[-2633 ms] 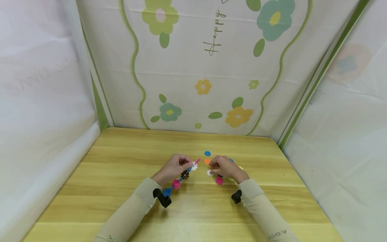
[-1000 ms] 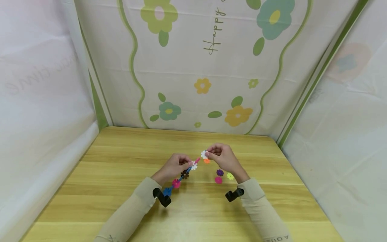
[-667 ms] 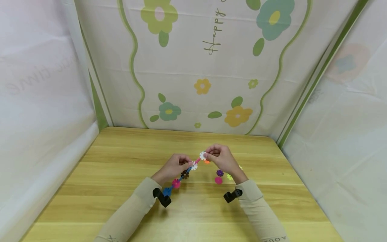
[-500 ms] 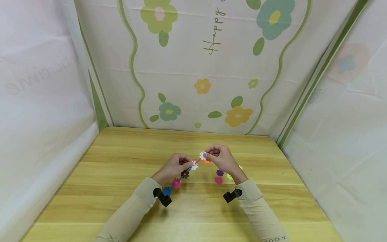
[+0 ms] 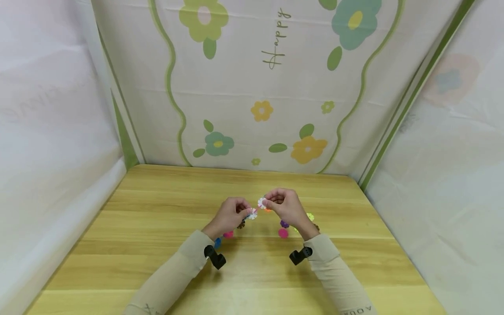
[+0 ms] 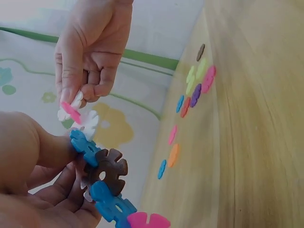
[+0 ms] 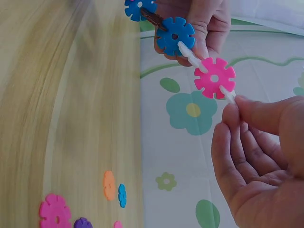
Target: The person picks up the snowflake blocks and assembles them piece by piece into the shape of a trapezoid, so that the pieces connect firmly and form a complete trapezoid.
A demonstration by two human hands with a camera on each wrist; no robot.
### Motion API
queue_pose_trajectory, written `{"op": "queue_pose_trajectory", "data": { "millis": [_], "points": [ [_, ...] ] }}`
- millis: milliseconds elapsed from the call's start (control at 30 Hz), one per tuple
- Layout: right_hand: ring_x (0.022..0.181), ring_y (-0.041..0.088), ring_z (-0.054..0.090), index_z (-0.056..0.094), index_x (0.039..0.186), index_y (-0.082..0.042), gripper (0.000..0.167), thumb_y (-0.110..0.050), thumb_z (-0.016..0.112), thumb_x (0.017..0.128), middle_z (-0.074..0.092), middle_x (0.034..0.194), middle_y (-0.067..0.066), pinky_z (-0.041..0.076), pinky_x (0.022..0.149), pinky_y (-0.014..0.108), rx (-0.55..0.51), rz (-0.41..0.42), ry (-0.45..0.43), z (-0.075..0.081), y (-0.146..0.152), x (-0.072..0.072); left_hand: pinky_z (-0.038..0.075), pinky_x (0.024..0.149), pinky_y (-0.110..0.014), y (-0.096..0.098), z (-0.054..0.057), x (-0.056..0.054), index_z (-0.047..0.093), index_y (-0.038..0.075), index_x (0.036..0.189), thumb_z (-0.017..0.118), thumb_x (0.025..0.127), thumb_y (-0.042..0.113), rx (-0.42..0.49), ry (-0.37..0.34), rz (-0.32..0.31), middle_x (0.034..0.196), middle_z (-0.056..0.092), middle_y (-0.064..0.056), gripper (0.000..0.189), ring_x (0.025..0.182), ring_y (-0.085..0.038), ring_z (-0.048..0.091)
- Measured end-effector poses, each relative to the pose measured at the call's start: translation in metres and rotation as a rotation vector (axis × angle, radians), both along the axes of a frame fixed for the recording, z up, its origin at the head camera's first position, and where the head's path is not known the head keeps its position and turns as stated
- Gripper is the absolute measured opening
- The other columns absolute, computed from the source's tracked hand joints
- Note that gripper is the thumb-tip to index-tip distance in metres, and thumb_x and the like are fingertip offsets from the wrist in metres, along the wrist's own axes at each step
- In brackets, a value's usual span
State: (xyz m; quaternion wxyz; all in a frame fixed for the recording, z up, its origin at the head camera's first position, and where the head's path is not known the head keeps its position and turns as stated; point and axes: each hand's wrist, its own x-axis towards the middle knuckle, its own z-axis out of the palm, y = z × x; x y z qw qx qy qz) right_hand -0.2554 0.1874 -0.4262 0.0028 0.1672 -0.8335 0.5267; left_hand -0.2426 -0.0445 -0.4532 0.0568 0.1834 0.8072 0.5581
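Note:
A chain of slotted snowflake building discs hangs from my left hand [image 5: 229,215], whose thumb and fingers pinch it near a white disc [image 5: 253,213] and a blue disc [image 7: 175,37]. Further down the chain are a brown disc [image 6: 108,172] and a pink one [image 6: 148,220]. At the upper end stands a pink disc [image 7: 214,78]. My right hand [image 5: 288,209] pinches another white disc [image 5: 262,202] by its edge. In the right wrist view that white disc's other edge sits at a slot of the pink disc; how deep it goes is hidden.
Loose discs lie on the wooden table [image 5: 157,262] under and beside the right hand: orange [image 6: 174,155], purple [image 5: 284,223], pink [image 5: 283,233], yellow [image 5: 310,216] and several more. A flower-print cloth [image 5: 236,87] stands along the back and sides.
My right hand picked a white disc up from the loose ones and brought it left to the chain's pink end. Lately the left hand and chain have shifted and turned slightly.

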Motion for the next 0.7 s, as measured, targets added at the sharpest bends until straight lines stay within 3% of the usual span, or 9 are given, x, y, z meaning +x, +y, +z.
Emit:
{"op": "queue_pose_trajectory", "data": {
  "millis": [100, 233, 400, 567, 700],
  "points": [
    [0.079, 0.018, 0.074, 0.074, 0.102, -0.006, 0.011, -0.015, 0.077, 0.098, 0.078, 0.093, 0.011, 0.061, 0.071, 0.027, 0.014, -0.001, -0.008, -0.002, 0.000, 0.001, 0.050, 0.062, -0.025, -0.002, -0.002, -0.002, 0.073, 0.008, 0.098, 0.068, 0.104, 0.013, -0.021, 0.010, -0.030, 0.091, 0.070, -0.008, 0.010, 0.072, -0.015, 0.057],
    [0.079, 0.018, 0.073, 0.073, 0.102, -0.004, 0.010, -0.013, 0.077, 0.098, 0.077, 0.093, 0.012, 0.060, 0.070, 0.026, 0.019, -0.004, -0.034, -0.004, 0.004, 0.004, 0.051, 0.069, -0.025, -0.008, -0.002, -0.006, 0.074, 0.010, 0.102, 0.065, 0.107, 0.018, -0.039, -0.017, -0.116, 0.097, 0.070, -0.008, 0.013, 0.079, -0.016, 0.058],
    [0.083, 0.025, 0.074, 0.073, 0.103, -0.004, 0.013, -0.015, 0.077, 0.098, 0.076, 0.094, 0.012, 0.062, 0.072, 0.029, 0.013, -0.003, -0.090, -0.010, 0.010, 0.009, 0.056, 0.083, -0.031, -0.027, -0.002, -0.008, 0.075, 0.011, 0.113, 0.062, 0.109, 0.023, -0.095, -0.028, -0.170, 0.113, 0.073, -0.013, 0.018, 0.098, -0.026, 0.067],
    [0.088, 0.039, 0.074, 0.074, 0.103, -0.003, 0.016, -0.017, 0.079, 0.097, 0.077, 0.095, 0.012, 0.063, 0.073, 0.037, 0.034, 0.002, -0.127, -0.017, 0.024, 0.017, 0.056, 0.082, -0.029, -0.053, -0.007, -0.002, 0.073, 0.003, 0.117, 0.062, 0.109, 0.020, -0.173, -0.022, -0.183, 0.114, 0.072, -0.018, 0.022, 0.100, -0.029, 0.067],
    [0.089, 0.037, 0.073, 0.074, 0.102, -0.001, 0.019, -0.018, 0.080, 0.096, 0.076, 0.096, 0.014, 0.063, 0.074, 0.036, 0.090, 0.009, -0.136, -0.026, 0.039, 0.026, 0.055, 0.079, -0.026, -0.074, -0.013, 0.008, 0.073, 0.001, 0.116, 0.061, 0.108, 0.016, -0.210, -0.022, -0.223, 0.109, 0.073, -0.016, 0.021, 0.096, -0.025, 0.066]
  ]
}}
